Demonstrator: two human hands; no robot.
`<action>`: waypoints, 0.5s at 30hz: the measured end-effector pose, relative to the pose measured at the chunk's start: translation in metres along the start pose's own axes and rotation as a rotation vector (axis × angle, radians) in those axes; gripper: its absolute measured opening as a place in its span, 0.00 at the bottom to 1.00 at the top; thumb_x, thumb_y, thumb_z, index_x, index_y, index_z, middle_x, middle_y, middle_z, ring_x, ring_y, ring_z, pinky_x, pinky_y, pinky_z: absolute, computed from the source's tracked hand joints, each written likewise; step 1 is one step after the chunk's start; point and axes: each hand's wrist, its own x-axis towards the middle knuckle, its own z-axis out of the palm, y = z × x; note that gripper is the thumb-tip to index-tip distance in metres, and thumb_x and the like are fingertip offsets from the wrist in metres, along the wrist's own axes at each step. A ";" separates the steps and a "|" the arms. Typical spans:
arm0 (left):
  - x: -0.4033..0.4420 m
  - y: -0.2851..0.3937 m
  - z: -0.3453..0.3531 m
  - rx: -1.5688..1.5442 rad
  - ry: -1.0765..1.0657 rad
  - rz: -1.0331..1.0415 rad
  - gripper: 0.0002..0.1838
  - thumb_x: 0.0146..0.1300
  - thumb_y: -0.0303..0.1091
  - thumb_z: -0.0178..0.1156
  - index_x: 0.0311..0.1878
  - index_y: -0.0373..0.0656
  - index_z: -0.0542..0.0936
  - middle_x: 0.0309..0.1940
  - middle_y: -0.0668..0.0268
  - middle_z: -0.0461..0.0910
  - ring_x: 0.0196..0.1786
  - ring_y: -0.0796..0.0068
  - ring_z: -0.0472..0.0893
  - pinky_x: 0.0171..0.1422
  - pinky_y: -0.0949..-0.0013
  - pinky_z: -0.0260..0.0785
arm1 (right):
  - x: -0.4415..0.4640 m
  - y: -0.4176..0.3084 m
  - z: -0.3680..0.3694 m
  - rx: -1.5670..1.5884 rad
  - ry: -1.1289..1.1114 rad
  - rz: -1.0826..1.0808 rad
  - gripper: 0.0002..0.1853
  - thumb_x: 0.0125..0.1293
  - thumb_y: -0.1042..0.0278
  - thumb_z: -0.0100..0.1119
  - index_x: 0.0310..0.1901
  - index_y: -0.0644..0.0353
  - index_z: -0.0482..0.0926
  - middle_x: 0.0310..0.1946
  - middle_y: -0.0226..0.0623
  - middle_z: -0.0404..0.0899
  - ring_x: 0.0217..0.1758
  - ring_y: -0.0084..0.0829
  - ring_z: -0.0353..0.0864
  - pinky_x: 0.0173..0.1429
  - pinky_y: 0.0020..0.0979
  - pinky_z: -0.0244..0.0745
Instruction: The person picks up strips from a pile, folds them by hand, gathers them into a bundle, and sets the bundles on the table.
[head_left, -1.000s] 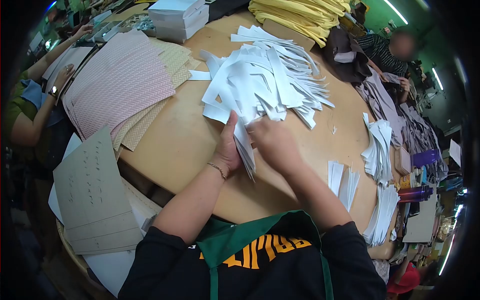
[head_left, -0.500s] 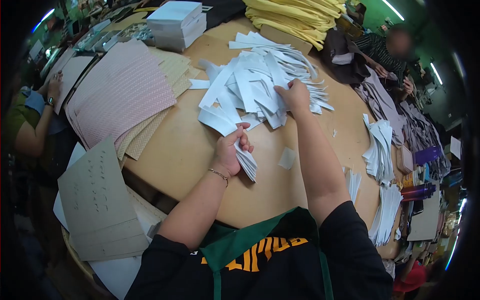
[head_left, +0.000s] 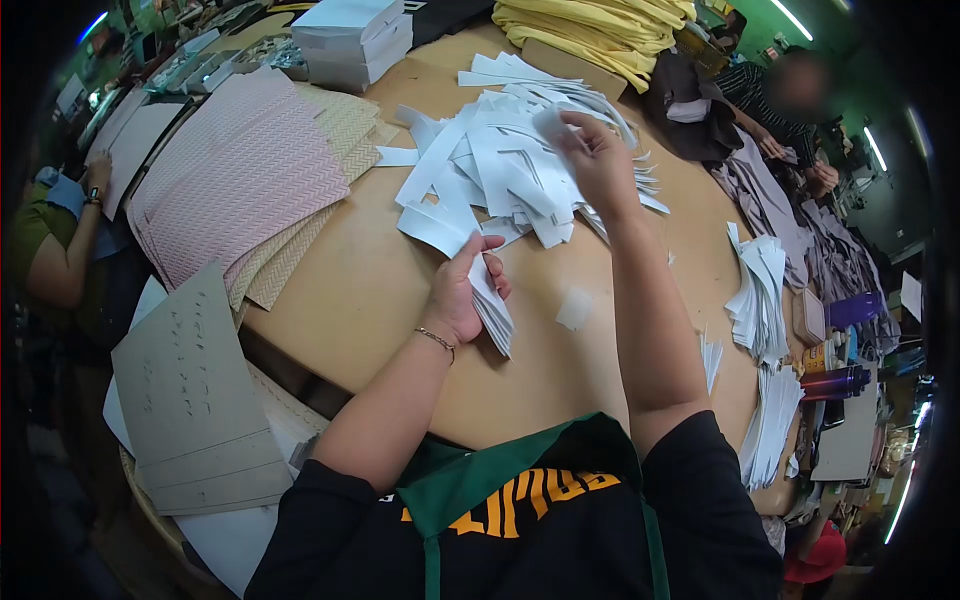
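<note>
White, slender, paper-like strips lie in a loose, overlapping heap [head_left: 490, 150] on a smooth tan table [head_left: 370, 270]. Just on the near side of the heap, the person's bare left hand [head_left: 468, 290], with a thin metal-coloured bracelet [head_left: 435, 345] at the wrist, is closed around a bundle of white strips [head_left: 496, 322]. The thumb lies over the top; one end of the bundle sticks out below the palm, and the other spreads toward the heap's near edge. Over the heap's right side, the bare right hand [head_left: 603, 165] pinches a blurred white piece [head_left: 553, 130] between thumb and fingers; how many layers it has, and whether the hand touches the heap, cannot be told.

Nearer the person than the heap and a little to its right, a small, pale, translucent-looking scrap [head_left: 573, 308] lies flat. Well right of the heap rest a sheaf of white strips [head_left: 757, 300] and, nearer the person, a second white sheaf [head_left: 770, 425]. Left of the heap, pink zigzag-patterned sheets [head_left: 230, 170] overlap cream patterned sheets [head_left: 350, 130]. Beyond the heap, folded yellow cloth [head_left: 590, 35] is piled up; beyond it to the left stand stacked white box-like blocks [head_left: 350, 45]. Far right of the heap, another person in a dark striped top [head_left: 742, 85] sits near greyish-mauve cloth [head_left: 765, 205].
</note>
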 end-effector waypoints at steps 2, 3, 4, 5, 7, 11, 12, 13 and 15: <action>0.000 0.000 -0.004 -0.008 -0.062 0.002 0.32 0.54 0.61 0.48 0.47 0.38 0.67 0.26 0.65 0.71 0.30 0.72 0.71 0.34 0.69 0.64 | -0.027 -0.027 0.006 0.110 -0.071 -0.070 0.13 0.57 0.71 0.54 0.45 0.60 0.74 0.25 0.25 0.71 0.28 0.14 0.66 0.33 0.18 0.64; -0.007 0.004 0.002 0.046 -0.054 0.031 0.34 0.53 0.63 0.46 0.49 0.39 0.67 0.33 0.63 0.74 0.40 0.67 0.74 0.42 0.66 0.66 | -0.044 -0.035 0.009 0.023 -0.109 0.018 0.13 0.57 0.71 0.55 0.44 0.61 0.74 0.26 0.23 0.70 0.29 0.13 0.67 0.32 0.17 0.64; -0.013 0.005 0.008 -0.043 -0.107 0.052 0.34 0.52 0.63 0.49 0.50 0.41 0.66 0.35 0.64 0.75 0.42 0.68 0.74 0.45 0.65 0.66 | -0.063 -0.035 0.014 0.113 -0.183 0.070 0.13 0.54 0.72 0.56 0.43 0.60 0.74 0.24 0.28 0.73 0.29 0.19 0.70 0.35 0.22 0.67; -0.016 0.004 0.011 -0.132 -0.157 0.073 0.34 0.50 0.62 0.52 0.50 0.43 0.66 0.38 0.65 0.75 0.44 0.69 0.74 0.48 0.64 0.65 | -0.085 -0.039 0.018 0.361 -0.298 0.231 0.13 0.54 0.71 0.57 0.43 0.60 0.73 0.24 0.29 0.73 0.29 0.19 0.71 0.36 0.23 0.68; -0.016 0.001 0.013 -0.106 -0.172 0.094 0.29 0.53 0.57 0.52 0.51 0.44 0.66 0.39 0.64 0.75 0.45 0.68 0.74 0.50 0.63 0.64 | -0.118 -0.016 0.034 0.422 -0.358 0.153 0.13 0.53 0.69 0.59 0.41 0.62 0.74 0.25 0.30 0.74 0.31 0.19 0.73 0.39 0.24 0.68; -0.010 0.000 -0.002 -0.066 -0.082 0.088 0.22 0.59 0.44 0.50 0.54 0.45 0.63 0.39 0.64 0.72 0.46 0.67 0.72 0.51 0.64 0.63 | -0.098 -0.033 0.004 0.087 -0.363 0.282 0.11 0.55 0.65 0.59 0.24 0.66 0.76 0.19 0.28 0.74 0.24 0.16 0.68 0.28 0.22 0.64; -0.006 -0.001 -0.006 -0.191 -0.140 0.095 0.21 0.58 0.40 0.51 0.53 0.44 0.64 0.30 0.68 0.72 0.31 0.75 0.71 0.42 0.69 0.65 | -0.085 -0.014 0.009 -0.084 -0.140 0.087 0.15 0.55 0.62 0.59 0.21 0.67 0.75 0.13 0.30 0.71 0.18 0.16 0.64 0.22 0.23 0.60; -0.006 0.000 -0.008 -0.172 -0.138 0.149 0.21 0.58 0.39 0.51 0.53 0.44 0.64 0.29 0.69 0.70 0.29 0.76 0.69 0.40 0.69 0.64 | -0.068 -0.016 0.009 -0.158 -0.108 0.149 0.17 0.52 0.58 0.59 0.23 0.67 0.77 0.19 0.42 0.74 0.20 0.32 0.72 0.28 0.28 0.67; -0.005 0.005 -0.009 -0.133 -0.141 0.264 0.21 0.57 0.37 0.51 0.54 0.44 0.63 0.26 0.70 0.65 0.24 0.78 0.64 0.37 0.71 0.63 | -0.041 0.001 0.025 -0.259 -0.087 0.103 0.20 0.48 0.52 0.61 0.25 0.66 0.77 0.24 0.45 0.75 0.27 0.40 0.75 0.33 0.35 0.69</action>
